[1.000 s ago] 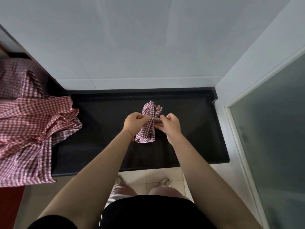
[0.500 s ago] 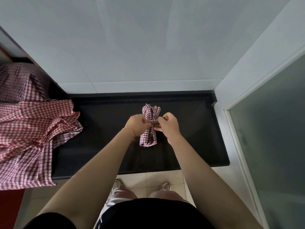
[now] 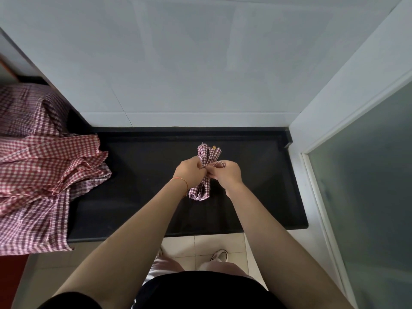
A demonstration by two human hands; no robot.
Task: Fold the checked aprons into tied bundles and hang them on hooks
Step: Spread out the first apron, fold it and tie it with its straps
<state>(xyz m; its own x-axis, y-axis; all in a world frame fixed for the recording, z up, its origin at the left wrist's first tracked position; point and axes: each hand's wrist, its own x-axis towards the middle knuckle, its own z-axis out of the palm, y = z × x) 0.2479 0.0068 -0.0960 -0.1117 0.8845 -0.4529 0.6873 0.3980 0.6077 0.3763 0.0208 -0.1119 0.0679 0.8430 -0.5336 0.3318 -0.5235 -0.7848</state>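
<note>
I think the step in hand is the tying. I see a small rolled-up bundle of red and white checked cloth [image 3: 204, 172] held up just over the long black stone counter [image 3: 142, 175], near its middle. My left hand [image 3: 189, 172] grips the bundle at its waist, fingers curled round the cloth. My right hand [image 3: 226, 175] pinches a thin checked strap [image 3: 215, 163] that runs across the bundle's middle. The two hands are close, almost touching.

Next, I judge the strap needs a firm pull so the knot sits tight and the roll does not spring open. After that the bundle needs a hook.

A big loose heap of the same checked aprons [image 3: 44, 175] lies on the left end of the counter and hangs over its front edge. It looks like more work to do.

I cannot see the knot itself; fingers cover it. I cannot tell if it is done or half done. No hook shows anywhere. The heap is cut off at the left side. A tiny yellow bit [image 3: 214, 147] pokes out at the top of the bundle, too small to name
</note>
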